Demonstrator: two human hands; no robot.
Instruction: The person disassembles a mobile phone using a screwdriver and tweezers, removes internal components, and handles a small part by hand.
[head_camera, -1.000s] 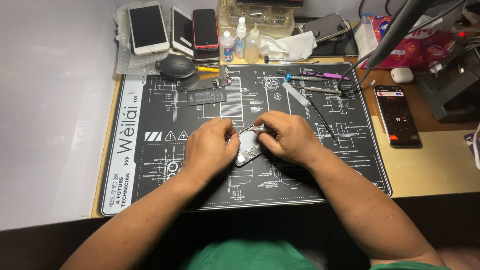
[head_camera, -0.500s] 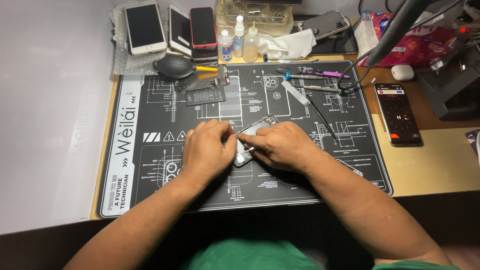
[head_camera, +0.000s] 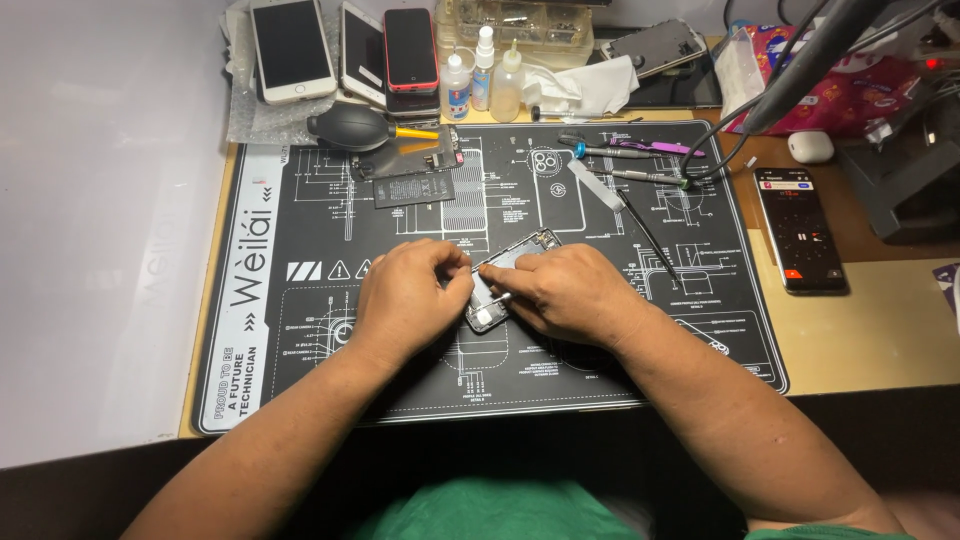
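An opened phone body (head_camera: 505, 275) lies tilted on the black printed work mat (head_camera: 300, 330), its inner parts facing up. My left hand (head_camera: 410, 295) curls over its left side, fingertips pinching at the frame's edge. My right hand (head_camera: 565, 290) rests on its right side, thumb and forefinger pressed onto the lower end of the phone. Most of the phone is hidden under both hands; whether a small tool sits between the fingers cannot be made out.
At the back lie three phones (head_camera: 345, 50), a black rubber air blower (head_camera: 350, 127), small bottles (head_camera: 480, 75), a flat battery and parts (head_camera: 412, 185). Screwdrivers and tweezers (head_camera: 620, 165) lie back right. A lit phone (head_camera: 798, 228) rests off the mat at right.
Both hands and the phone body have shifted slightly, the phone turning a little under the fingers. My right hand's fingers moved down onto the phone's lower end.
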